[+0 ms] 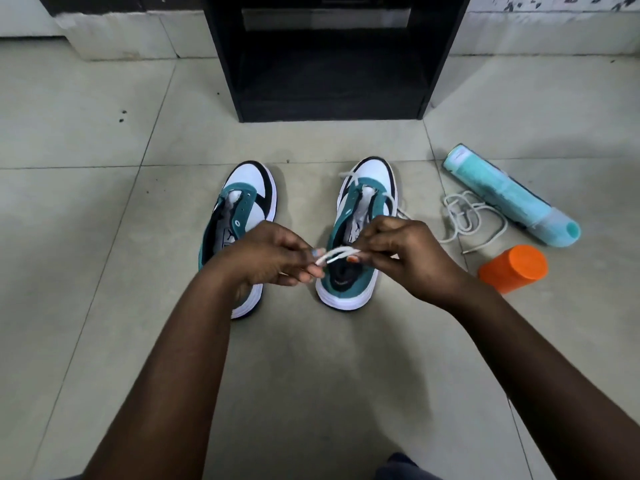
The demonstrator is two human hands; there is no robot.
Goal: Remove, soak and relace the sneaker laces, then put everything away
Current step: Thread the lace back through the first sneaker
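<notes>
From the head camera, both hands meet over the heel of the right sneaker [360, 233]. The left hand [273, 258] and the right hand [398, 254] each pinch one end of a short doubled stretch of white lace [337, 254], whose long axis runs left to right between them. This lace leads forward through the toe-end eyelets of that sneaker, so the shoe lies just ahead of and beneath the hands, nearer the right one.

The left sneaker [239, 216] stands beside it with bare eyelets. A second loose lace [467, 220] lies coiled on the floor tiles [104, 237], touching a teal bottle [505, 195] lying on its side; an orange cup [516, 268], also tipped over, lies near. A black cabinet [332, 64] stands beyond.

The fingers hide how the lace is held; it looks like a loop, perhaps two ends together. The lower eyelets are covered.
</notes>
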